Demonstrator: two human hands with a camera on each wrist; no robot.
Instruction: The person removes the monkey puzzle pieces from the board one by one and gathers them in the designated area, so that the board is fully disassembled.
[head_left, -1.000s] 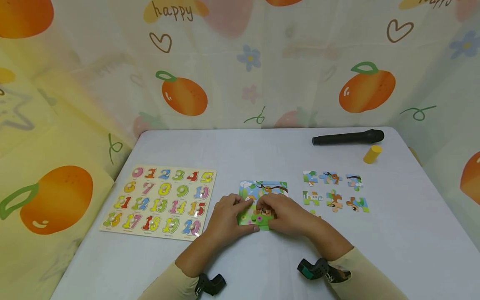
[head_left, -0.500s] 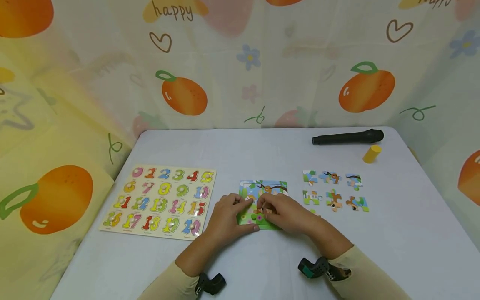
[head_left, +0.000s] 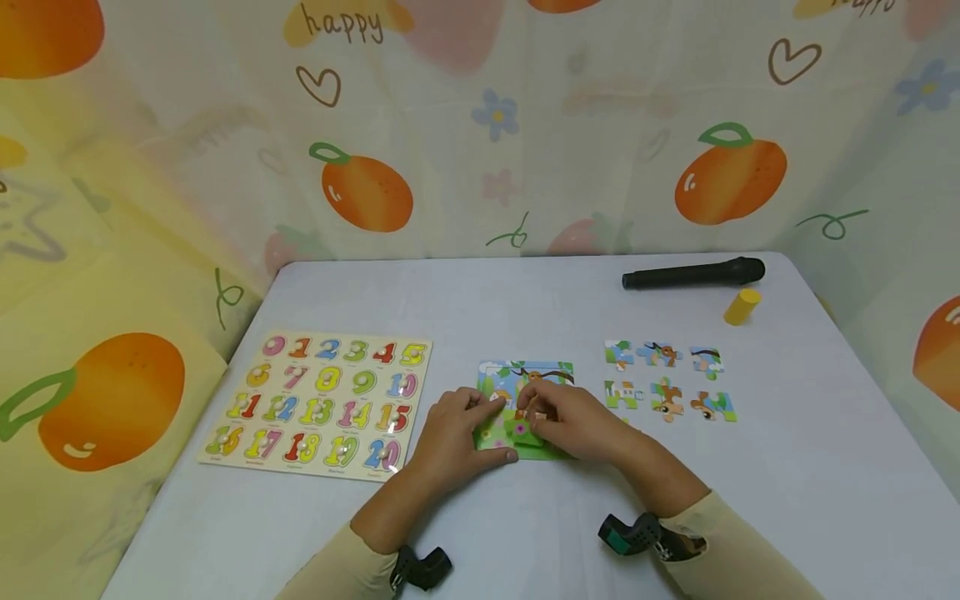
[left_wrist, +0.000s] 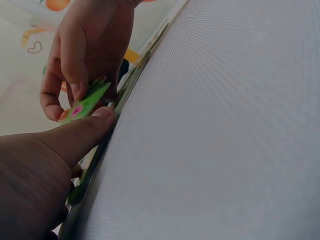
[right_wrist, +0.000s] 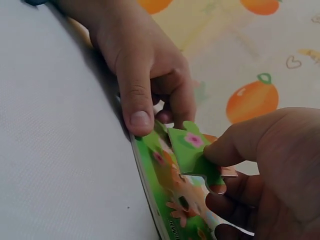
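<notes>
A small jigsaw board (head_left: 555, 367) with a cartoon animal picture lies in the middle of the table in the head view. My left hand (head_left: 450, 433) holds its near left corner, with the thumb (left_wrist: 85, 135) along the front edge and the fingers at the left side. Over the board, my right hand (head_left: 573, 421) pinches a green jigsaw piece (right_wrist: 190, 150) with a pink flower between thumb and fingers. That piece is tilted above the picture in the right wrist view. The right hand hides part of the board in the head view.
Several loose jigsaw pieces (head_left: 666, 400) lie in rows to the right. A number puzzle board (head_left: 420, 400) with knobbed numerals stands flat at left. At the back right are a black microphone (head_left: 693, 273) and a yellow cylinder (head_left: 742, 307). A patterned curtain (head_left: 442, 183) borders the table.
The right thumb and fingers have shifted slightly, and the green jigsaw piece now shows more plainly, tilted in the grip. The left hand stays in place on the board.
</notes>
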